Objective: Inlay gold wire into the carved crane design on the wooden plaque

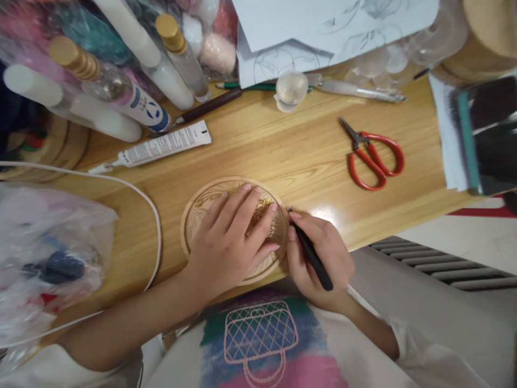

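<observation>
A round wooden plaque [188, 215] with a raised rim lies near the table's front edge, its face carrying a line pattern and golden wire pieces [264, 207]. My left hand [228, 242] rests flat across it, fingers spread, hiding much of the design. Just off the plaque's right rim, my right hand [323, 253] is closed around slim black tweezers [311, 253]. Their tip points up and left by the rim; whether anything is pinched there is too small to tell.
Red-handled scissors [374, 153] lie to the right. A small cup [291, 90], a pen [359, 90] and drawn sheets [291, 32] are at the back. Bottles [121, 91], a white tube [163, 144], a cable [155, 215] and a plastic bag [56, 237] occupy the left.
</observation>
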Action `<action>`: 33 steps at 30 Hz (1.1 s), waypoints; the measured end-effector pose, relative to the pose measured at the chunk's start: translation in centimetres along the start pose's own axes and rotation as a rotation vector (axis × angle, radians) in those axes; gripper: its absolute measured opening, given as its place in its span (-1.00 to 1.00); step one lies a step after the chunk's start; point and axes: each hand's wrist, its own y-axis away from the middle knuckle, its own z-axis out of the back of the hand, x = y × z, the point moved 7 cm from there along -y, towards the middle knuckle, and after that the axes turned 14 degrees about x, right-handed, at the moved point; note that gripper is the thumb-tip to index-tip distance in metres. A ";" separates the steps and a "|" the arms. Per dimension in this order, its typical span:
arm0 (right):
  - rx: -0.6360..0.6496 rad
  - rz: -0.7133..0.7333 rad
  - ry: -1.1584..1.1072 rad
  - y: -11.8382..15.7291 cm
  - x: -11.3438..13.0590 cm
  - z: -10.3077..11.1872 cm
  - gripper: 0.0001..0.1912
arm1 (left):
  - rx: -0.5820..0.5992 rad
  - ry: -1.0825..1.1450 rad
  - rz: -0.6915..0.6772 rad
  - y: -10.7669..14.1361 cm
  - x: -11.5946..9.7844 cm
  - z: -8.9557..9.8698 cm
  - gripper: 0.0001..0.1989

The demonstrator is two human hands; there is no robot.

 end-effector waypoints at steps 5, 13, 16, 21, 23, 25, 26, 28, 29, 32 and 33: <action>-0.010 -0.021 -0.005 0.0 -0.1 0.0 -0.60 | 0.007 0.062 0.021 0.3 0.4 0.0 -0.58; 0.000 -0.006 0.023 -0.2 0.1 0.1 -0.60 | 0.013 0.016 0.008 0.2 0.3 -0.1 -0.58; -0.004 0.000 0.018 -0.2 0.1 0.1 -0.61 | -0.002 0.012 0.005 0.1 0.2 0.0 -0.58; 0.001 -0.009 0.018 -0.1 0.0 -0.1 -0.59 | 0.023 0.040 0.027 0.2 0.3 -0.2 -0.57; 0.001 -0.007 0.020 -0.1 0.0 0.0 -0.61 | 0.033 0.024 0.030 0.2 0.3 -0.2 -0.58; 0.018 -0.003 0.021 -0.2 0.0 0.0 -0.61 | 0.041 -0.001 0.024 0.1 0.2 -0.1 -0.58; 0.024 0.001 0.021 -0.2 0.1 0.0 -0.61 | 0.045 -0.010 0.018 0.0 0.1 -0.1 -0.58; 0.034 0.011 0.025 -0.3 0.1 0.1 -0.60 | 0.053 -0.017 0.013 -0.1 0.1 -0.1 -0.56; 0.035 0.013 0.028 -0.3 0.1 0.1 -0.60 | 0.049 -0.017 0.012 -0.1 0.1 -0.1 -0.56; 0.023 0.018 0.037 -0.3 0.2 0.2 -0.61 | 0.010 -0.010 0.006 0.0 0.1 0.0 -0.56; 0.018 0.020 0.035 -0.3 0.2 0.2 -0.62 | 0.002 -0.004 0.006 0.1 0.2 0.0 -0.57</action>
